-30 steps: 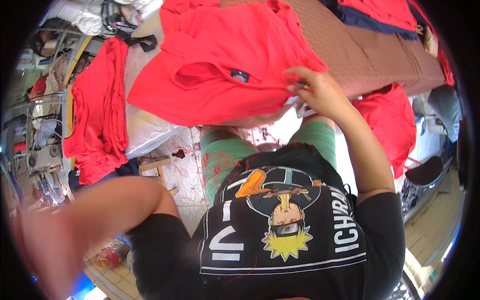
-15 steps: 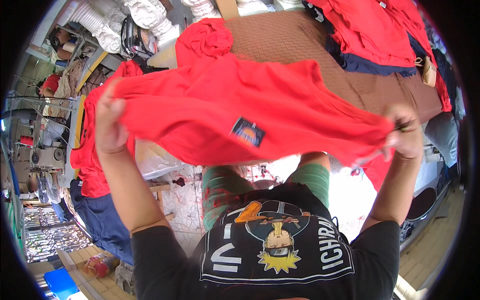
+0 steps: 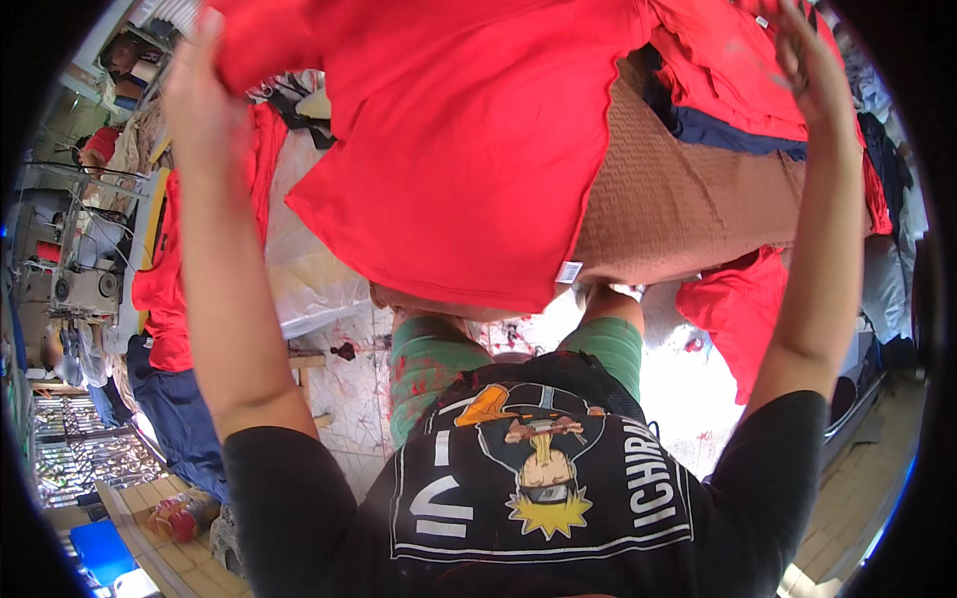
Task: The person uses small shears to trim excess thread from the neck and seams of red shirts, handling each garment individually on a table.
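Note:
A red shirt is spread out in front of me, its top running past the upper edge of the view. A small white tag sits at its lower hem, near the front edge of the brown-covered table. My left hand is raised at the upper left, against the shirt's left edge; motion smears its fingers, so its grip does not show. At the upper right my right hand is lifted, blurred, with fingers apart. It appears over the pile of red garments, away from the shirt's visible edge.
Dark blue cloth lies under the red pile. Another red garment hangs at the table's front right. On the left, more red cloth and dark blue cloth hang near a sewing machine. A blue box stands lower left.
Both hands have moved up and away from me. The shirt, earlier stretched between them, has swung forward and now spreads over the table's front part. The right hand has come off its visible edge.

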Motion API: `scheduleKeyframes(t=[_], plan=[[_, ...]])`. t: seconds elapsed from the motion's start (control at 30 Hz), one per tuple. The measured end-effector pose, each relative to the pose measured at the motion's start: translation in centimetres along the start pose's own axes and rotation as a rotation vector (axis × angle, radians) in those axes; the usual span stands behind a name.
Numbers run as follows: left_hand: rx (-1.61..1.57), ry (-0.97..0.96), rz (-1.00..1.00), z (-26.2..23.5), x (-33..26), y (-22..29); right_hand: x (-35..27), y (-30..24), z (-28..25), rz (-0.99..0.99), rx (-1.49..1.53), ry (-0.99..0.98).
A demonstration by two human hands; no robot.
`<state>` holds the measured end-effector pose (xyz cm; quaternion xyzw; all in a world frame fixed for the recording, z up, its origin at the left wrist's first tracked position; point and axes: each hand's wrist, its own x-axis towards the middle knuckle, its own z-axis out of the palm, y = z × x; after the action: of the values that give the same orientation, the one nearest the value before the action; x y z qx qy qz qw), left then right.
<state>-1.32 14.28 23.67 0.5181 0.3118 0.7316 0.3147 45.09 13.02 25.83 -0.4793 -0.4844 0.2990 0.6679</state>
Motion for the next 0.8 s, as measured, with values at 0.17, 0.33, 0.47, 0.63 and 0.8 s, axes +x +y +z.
scheduleKeyframes(t=[0.17,0.33,0.47,0.63,0.8], plan=[[0.054,-0.023,-0.38,-2.7,-15.8,-8.8,-6.7,15.3,-7.8,0.236,-0.332,-0.018],[0.413,-0.085,-0.646,-5.0,-24.3,-11.8,-12.4,21.0,-9.8,0.338,-0.635,-0.096],[0.587,-0.025,-0.238,-4.8,-22.6,-11.9,-12.8,19.4,-9.6,0.154,-0.641,-0.078],[0.576,-0.313,-0.248,0.5,-22.7,-8.8,-15.9,18.7,-0.8,-0.001,-0.389,-0.39],[0.724,-0.488,-0.276,0.8,-22.6,-7.0,-20.1,17.1,5.8,-0.062,-0.613,-0.599]])
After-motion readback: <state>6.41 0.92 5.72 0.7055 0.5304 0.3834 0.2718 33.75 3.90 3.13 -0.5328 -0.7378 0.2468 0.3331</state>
